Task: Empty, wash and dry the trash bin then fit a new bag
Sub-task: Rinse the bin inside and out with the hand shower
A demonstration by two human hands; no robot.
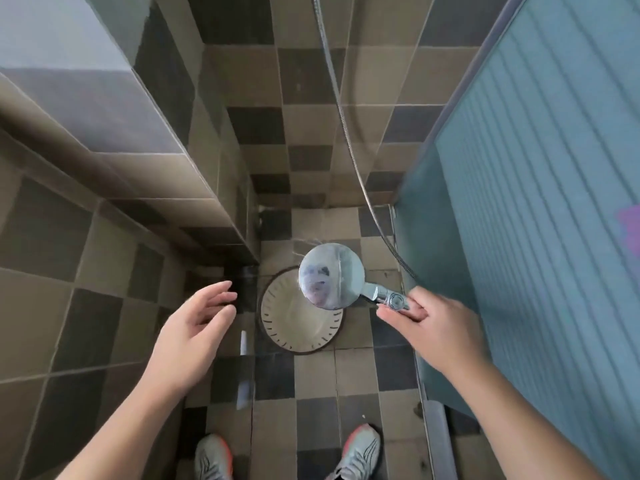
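Note:
A round cream trash bin [294, 320] with slits near its rim stands on the checkered floor, seen from straight above. Over its upper right edge hangs a chrome shower head [330, 277], face down, with thin water streaks near its far rim. My right hand [429, 323] grips the shower head's handle. A metal hose [349, 143] runs from the handle up the back wall. To the left of the bin, my left hand [197, 323] hovers with fingers spread and relaxed, holding nothing.
A tiled wall corner [239, 244] juts in at the left, close to the bin. A frosted teal glass door [540, 202] closes off the right side. My two shoes [287, 455] stand at the bottom. A small white object [244, 342] lies left of the bin.

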